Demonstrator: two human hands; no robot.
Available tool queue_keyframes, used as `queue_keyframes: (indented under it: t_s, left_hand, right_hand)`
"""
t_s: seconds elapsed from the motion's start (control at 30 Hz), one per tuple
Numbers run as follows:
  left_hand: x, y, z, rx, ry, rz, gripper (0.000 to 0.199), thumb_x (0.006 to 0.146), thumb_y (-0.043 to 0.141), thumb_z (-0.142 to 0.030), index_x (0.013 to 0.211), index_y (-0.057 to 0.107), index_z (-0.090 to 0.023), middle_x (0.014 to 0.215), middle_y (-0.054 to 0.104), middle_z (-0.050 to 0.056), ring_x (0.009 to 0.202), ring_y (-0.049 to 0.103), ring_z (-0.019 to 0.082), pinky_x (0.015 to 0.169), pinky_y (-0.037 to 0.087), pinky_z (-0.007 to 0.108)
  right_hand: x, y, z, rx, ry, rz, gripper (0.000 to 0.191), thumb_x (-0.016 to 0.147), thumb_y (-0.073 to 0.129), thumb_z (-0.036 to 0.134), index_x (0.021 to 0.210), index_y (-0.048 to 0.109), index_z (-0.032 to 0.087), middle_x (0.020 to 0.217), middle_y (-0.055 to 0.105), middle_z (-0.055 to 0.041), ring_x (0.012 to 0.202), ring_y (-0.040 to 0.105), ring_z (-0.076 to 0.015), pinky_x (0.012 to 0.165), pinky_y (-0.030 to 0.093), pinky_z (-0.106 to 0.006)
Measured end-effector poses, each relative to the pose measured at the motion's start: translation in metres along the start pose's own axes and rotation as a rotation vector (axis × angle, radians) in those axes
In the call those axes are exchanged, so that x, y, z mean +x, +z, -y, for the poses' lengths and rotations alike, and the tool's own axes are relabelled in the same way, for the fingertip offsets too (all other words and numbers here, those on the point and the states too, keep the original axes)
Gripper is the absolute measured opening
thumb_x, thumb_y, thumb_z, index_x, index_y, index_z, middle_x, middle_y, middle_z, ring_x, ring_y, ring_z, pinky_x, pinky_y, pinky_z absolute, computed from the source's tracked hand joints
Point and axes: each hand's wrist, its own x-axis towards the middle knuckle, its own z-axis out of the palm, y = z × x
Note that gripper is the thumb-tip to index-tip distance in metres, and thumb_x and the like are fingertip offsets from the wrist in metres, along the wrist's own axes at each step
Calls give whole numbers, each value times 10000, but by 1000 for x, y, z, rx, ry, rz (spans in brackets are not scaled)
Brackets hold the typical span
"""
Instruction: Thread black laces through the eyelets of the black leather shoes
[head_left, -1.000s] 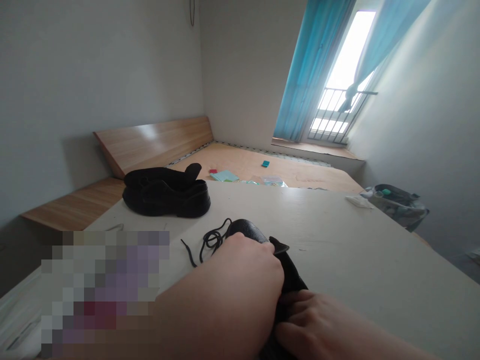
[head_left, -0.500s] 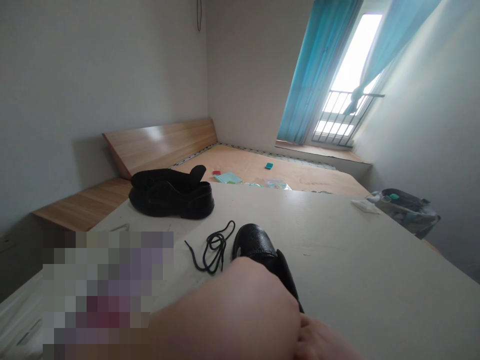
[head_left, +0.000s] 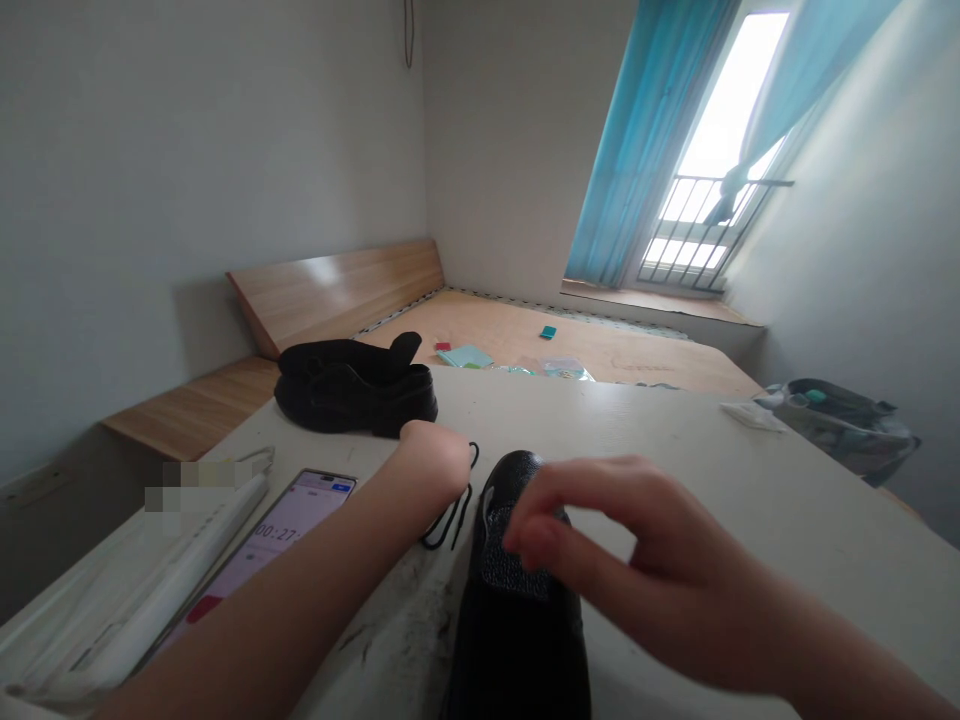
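Note:
A black leather shoe [head_left: 517,620] lies toe forward on the white table, near the front edge. Over its toe is my right hand [head_left: 600,540], thumb and index finger brought close together; whether something is between them is too small to tell. My left hand [head_left: 439,460] is a closed shape over the coiled black shoelace [head_left: 454,520], its fingers hidden behind the back of the hand. Just behind it stands another black shoe [head_left: 356,395] with its dark tongue or insole sticking up.
A phone [head_left: 285,530] showing a timer and a white plastic-wrapped item [head_left: 180,560] lie under and beside my left forearm. Beyond the table [head_left: 675,440] are a wooden bed board [head_left: 600,335] with small packets, and a bag [head_left: 847,420] at the right.
My left hand has moved from the near shoe forward and left to the shoelace. My right hand has risen over the shoe's toe. More of the shoe and phone shows, and the view has shifted slightly.

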Motion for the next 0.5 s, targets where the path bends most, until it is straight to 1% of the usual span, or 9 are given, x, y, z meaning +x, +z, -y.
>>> queue_keyframes:
  t_s: [0.07,0.1,0.2,0.27,0.33,0.4,0.43,0.47,0.5]
  left_hand:
    - [0,-5,2,46,-35,51,212,918,628,-326,1027,635,-144,987,655,50,882,651,190,768,556,360]
    - [-1,-9,4,61,-41,48,213,922,620,-328,1016,636,-138,972,657,49,876,648,188,777,551,371]
    - [-12,-24,11,44,0,-85,168,933,560,-276,964,662,-146,903,675,53,841,641,193,755,516,355]
    - [-21,-34,15,6,30,-200,185,906,510,-218,914,689,-172,863,693,66,803,639,207,685,465,318]
    - [-28,-42,17,-43,46,-311,246,887,457,-206,911,701,-188,870,704,73,784,636,212,639,418,303]
    - [-31,-48,20,-95,77,-385,299,898,406,-226,935,702,-205,874,709,51,769,634,197,621,402,289]
    - [-32,-50,21,-158,107,-410,313,907,392,-239,948,701,-211,858,710,36,758,636,185,622,405,281]
    - [-31,-52,21,-258,144,-433,311,913,395,-250,962,700,-212,828,708,23,740,638,174,624,413,272]
    - [-31,-53,21,-398,186,-450,297,916,412,-256,979,697,-206,795,702,14,721,641,164,629,423,264]
  right_hand:
    - [16,0,-13,9,121,-40,226,943,515,306,769,623,212,678,637,27,622,559,-113,536,400,-242]
    - [24,2,-22,18,173,-51,192,926,528,298,787,634,217,705,640,20,657,559,-129,553,395,-258]
    - [43,15,-55,131,264,-69,69,862,585,247,908,632,225,891,640,-15,811,559,-170,701,426,-323]
    - [50,23,-74,242,273,-63,197,826,612,221,1018,568,234,1075,609,-33,904,559,-173,780,446,-343]
    - [54,27,-86,359,264,-55,332,814,626,230,1114,484,249,1203,561,-42,959,562,-162,805,463,-333]
    - [55,27,-92,469,249,-38,303,840,618,292,1102,481,227,1177,579,-48,941,573,-151,817,462,-324]
    - [55,25,-93,514,243,-21,242,865,600,341,1044,515,201,1100,613,-52,902,581,-149,818,457,-326]
    - [54,22,-95,555,241,-1,234,892,573,398,967,548,178,1001,642,-55,857,589,-150,816,453,-330]
    - [52,18,-96,597,240,19,298,909,546,461,897,567,164,899,654,-54,811,594,-152,801,452,-332]
